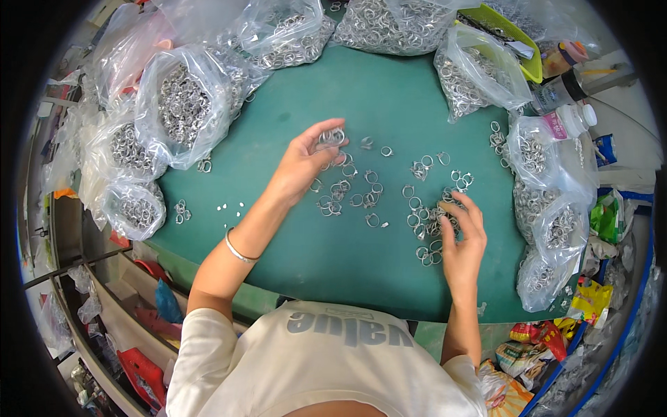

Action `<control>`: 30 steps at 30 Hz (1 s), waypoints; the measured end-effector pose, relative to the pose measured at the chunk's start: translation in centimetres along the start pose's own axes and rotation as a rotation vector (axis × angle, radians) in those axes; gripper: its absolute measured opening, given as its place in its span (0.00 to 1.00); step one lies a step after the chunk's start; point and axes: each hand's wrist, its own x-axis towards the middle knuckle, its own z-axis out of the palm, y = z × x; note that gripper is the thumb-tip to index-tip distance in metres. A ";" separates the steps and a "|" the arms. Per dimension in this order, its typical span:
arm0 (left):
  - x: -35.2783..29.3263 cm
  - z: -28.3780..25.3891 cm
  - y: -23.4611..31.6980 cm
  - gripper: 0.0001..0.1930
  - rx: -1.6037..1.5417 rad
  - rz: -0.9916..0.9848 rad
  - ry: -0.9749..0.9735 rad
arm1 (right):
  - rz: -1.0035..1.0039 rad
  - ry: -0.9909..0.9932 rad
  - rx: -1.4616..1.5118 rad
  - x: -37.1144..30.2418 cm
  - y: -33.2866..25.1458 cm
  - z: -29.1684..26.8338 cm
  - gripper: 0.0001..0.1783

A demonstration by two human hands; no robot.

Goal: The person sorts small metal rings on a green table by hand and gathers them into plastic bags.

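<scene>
My left hand (303,164) is raised over the middle of the green table (292,254), thumb and fingers closed around a few silver rings (332,137). A blurred ring (366,143) shows just right of its fingertips. Below that hand, small clusters of rings (340,187) lie scattered on the table. My right hand (467,240) rests at a heap of rings (419,215), its thumb and fingers curled around several of them. Its palm is partly turned away, so how many it grips cannot be told. A bracelet (236,247) circles my left wrist.
Clear plastic bags full of rings crowd the table's edges: a large open bag (184,104) at left, another bag (396,28) at the back, more (535,156) at right. A yellow-green tray (524,59) and a white bottle (571,121) stand back right. Small white bits (226,207) lie left.
</scene>
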 end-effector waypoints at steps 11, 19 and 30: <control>-1.8 -1.4 0.1 0.26 0.543 0.298 0.069 | -0.412 -0.183 -0.328 2.3 0.4 6.8 0.09; -5.8 0.6 -1.7 0.18 1.252 0.573 -0.120 | -0.198 -0.276 -0.189 1.7 -1.5 4.6 0.16; -6.6 -0.8 -1.4 0.12 1.138 0.461 0.140 | -0.368 -0.113 -0.370 4.1 -1.0 6.9 0.15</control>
